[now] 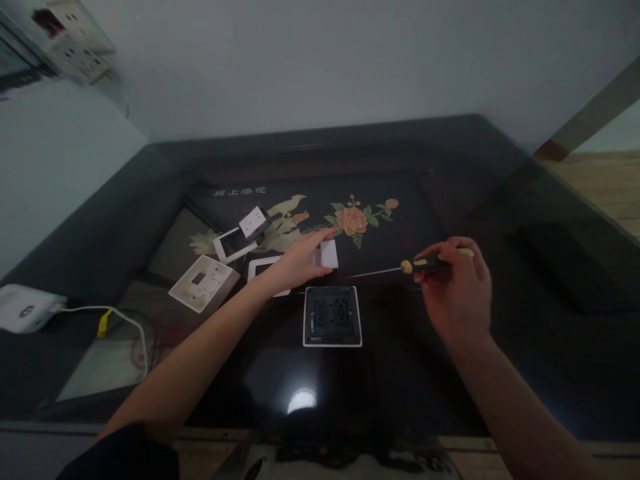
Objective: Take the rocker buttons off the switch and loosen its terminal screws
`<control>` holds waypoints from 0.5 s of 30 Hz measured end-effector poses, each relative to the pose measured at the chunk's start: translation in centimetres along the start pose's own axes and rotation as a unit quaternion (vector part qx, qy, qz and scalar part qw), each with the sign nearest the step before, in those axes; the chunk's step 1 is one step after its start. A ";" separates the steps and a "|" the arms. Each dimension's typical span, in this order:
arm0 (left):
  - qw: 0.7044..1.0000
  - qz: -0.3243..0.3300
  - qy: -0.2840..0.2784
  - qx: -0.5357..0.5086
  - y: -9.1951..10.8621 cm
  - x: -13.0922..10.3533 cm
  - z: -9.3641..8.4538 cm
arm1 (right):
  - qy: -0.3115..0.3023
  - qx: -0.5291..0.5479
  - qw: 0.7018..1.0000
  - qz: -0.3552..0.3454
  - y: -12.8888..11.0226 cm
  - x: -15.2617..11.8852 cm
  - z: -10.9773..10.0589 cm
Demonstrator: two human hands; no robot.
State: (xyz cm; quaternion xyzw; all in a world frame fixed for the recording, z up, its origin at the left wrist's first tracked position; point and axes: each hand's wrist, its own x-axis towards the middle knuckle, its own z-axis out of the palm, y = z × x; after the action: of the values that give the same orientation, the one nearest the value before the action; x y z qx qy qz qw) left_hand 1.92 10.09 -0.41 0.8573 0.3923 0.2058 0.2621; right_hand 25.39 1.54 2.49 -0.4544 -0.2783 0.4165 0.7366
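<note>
My left hand (300,262) is closed around a small white plastic piece (329,255), just beyond a square panel. That panel (333,316) lies with its black back facing up and a white rim showing. In my right hand (457,287) is a screwdriver (425,265) with a black and yellow handle, its thin shaft pointing left over the table. A white frame (257,267) lies partly hidden under my left hand and forearm. Farther left are a white back box (204,283), another white frame (235,245) and a socket module (254,223).
The dark glossy table (400,373) has a flower and bird picture. At the left edge sits a white adapter (30,309) with a cable (135,319) and yellow tag. Wall sockets (80,50) are at the upper left. A dark flat object (575,267) lies at the right.
</note>
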 end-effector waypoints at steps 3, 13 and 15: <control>1.000 0.000 -0.017 -0.003 -0.4 0.0 0.5 | 0.001 0.004 1.000 -0.001 0.0 0.1 0.0; 0.998 0.004 0.048 -0.047 1.0 -1.4 -0.9 | -0.007 -0.002 1.000 -0.011 0.1 0.1 -0.1; 0.994 -0.005 0.088 -0.068 2.2 -3.0 -0.9 | -0.009 -0.008 1.000 -0.022 0.2 0.0 -0.1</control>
State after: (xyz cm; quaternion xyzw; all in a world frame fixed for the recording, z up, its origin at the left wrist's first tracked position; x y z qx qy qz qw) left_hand 0.82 6.81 1.22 0.8140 0.4033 0.3055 0.2854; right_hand 25.40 1.55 2.27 -0.4504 -0.2979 0.4017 0.7396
